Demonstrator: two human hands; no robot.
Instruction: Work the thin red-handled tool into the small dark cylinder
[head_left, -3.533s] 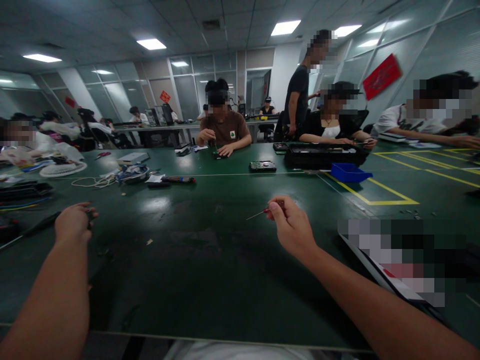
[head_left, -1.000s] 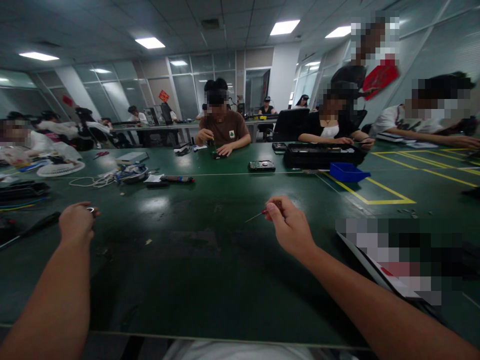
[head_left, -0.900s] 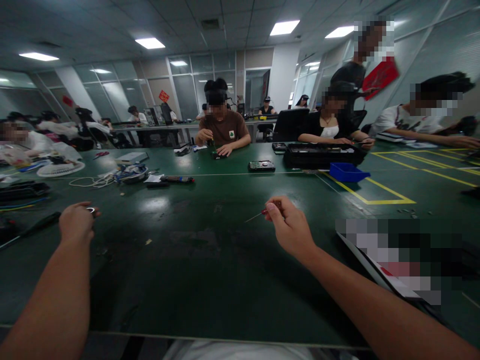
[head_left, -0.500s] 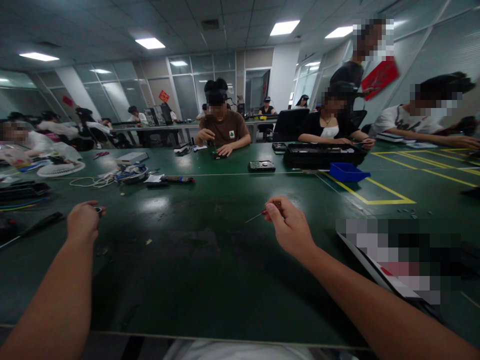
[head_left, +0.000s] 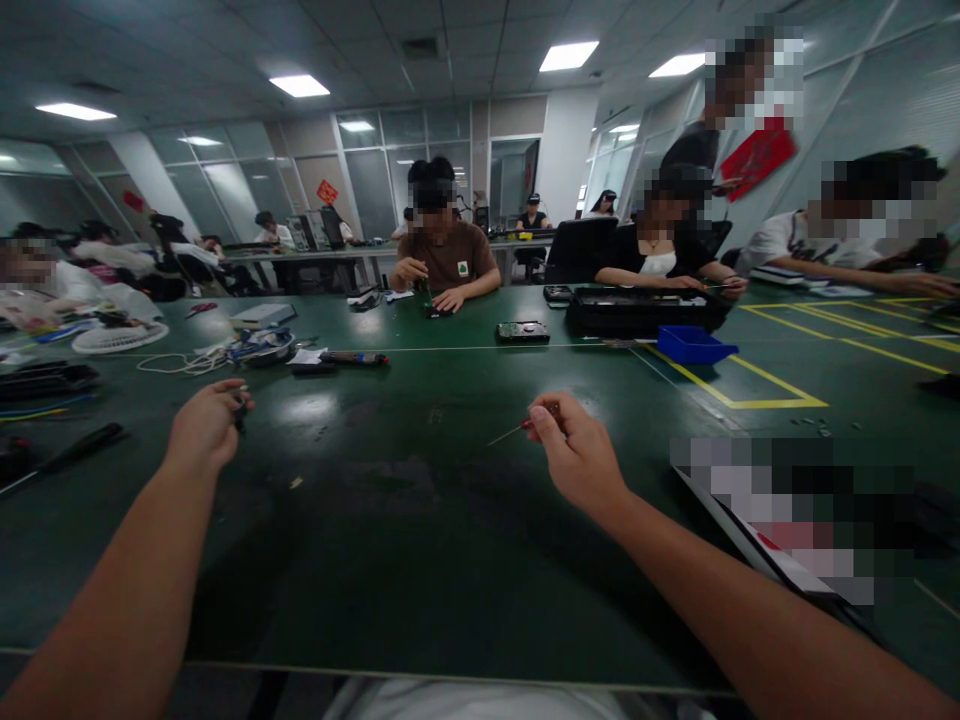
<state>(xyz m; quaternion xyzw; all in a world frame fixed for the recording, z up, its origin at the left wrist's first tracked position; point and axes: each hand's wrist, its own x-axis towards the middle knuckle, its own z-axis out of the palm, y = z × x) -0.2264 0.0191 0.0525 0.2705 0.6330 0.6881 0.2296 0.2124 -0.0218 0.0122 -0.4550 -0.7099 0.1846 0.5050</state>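
Inward and slightly away from the wearer, the left hand point(head_left: 204, 425) has moved, fingers curled on a small dark object point(head_left: 240, 408), too unclear to name; the right hand point(head_left: 577, 452) grips a red-handled screwdriver point(head_left: 527, 424), shaft pointing left over the green tabletop point(head_left: 390, 580). Beyond lie cables point(head_left: 259, 345), a circuit-board unit point(head_left: 523, 331) and a blue tray point(head_left: 694, 346). Co-workers sit across the lit room; marks on the red wall sign point(head_left: 757, 157) are unreadable.

- From afar I have the left hand point(head_left: 202, 428) left of centre, curled into a grip.
- Left forearm point(head_left: 135, 590) slants up from the lower left corner.
- I hold the right hand point(head_left: 576, 448) right of centre, curled in a pinch.
- Right forearm point(head_left: 735, 600) slants from lower right.
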